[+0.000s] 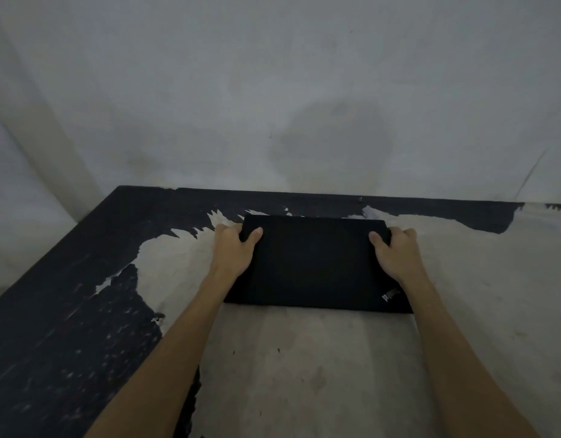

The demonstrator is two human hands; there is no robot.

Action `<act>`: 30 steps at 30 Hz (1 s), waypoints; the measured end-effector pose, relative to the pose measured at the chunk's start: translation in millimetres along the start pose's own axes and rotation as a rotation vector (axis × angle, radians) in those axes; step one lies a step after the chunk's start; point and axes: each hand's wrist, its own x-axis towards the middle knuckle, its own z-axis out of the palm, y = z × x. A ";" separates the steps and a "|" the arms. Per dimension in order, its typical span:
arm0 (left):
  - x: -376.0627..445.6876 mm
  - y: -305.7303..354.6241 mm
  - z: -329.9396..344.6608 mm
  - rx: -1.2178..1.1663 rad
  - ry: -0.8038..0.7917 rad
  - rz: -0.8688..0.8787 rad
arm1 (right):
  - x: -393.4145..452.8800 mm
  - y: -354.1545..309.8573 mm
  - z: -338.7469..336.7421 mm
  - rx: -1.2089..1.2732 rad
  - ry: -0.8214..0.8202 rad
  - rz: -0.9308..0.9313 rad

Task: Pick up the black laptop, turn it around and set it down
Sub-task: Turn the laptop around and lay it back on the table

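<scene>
A closed black laptop (313, 263) lies flat near the far edge of a worn table (304, 358), its logo at the near right corner. My left hand (233, 249) grips its far left corner, thumb on the lid and fingers curled over the side. On the far right corner my right hand (396, 251) holds it the same way. Whether the laptop rests on the table or is slightly raised cannot be told.
The tabletop has a peeling black coating on the left and along the back, with bare pale surface in the middle and right. A grey stained wall (304, 105) stands directly behind the table's far edge. The table's left edge runs diagonally.
</scene>
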 end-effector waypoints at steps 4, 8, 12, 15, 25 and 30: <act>1.6 -4.1 0.0 0.019 -0.013 -0.025 | -3.1 0.3 -1.1 0.004 0.000 0.000; -16.6 5.6 -6.2 0.027 -0.056 -0.009 | -12.5 2.2 -4.3 0.007 -0.005 -0.022; -62.3 9.0 -16.1 0.134 -0.101 0.105 | -47.4 6.8 -7.8 -0.124 0.001 -0.139; -97.6 2.5 -19.8 0.271 -0.162 0.287 | -80.3 9.0 -8.1 -0.279 0.011 -0.245; -111.8 8.8 -30.4 0.428 -0.385 0.352 | -112.2 -1.0 -15.8 -0.419 -0.175 -0.277; -100.1 8.3 -29.5 0.386 -0.399 0.345 | -102.5 -7.5 -19.5 -0.400 -0.175 -0.274</act>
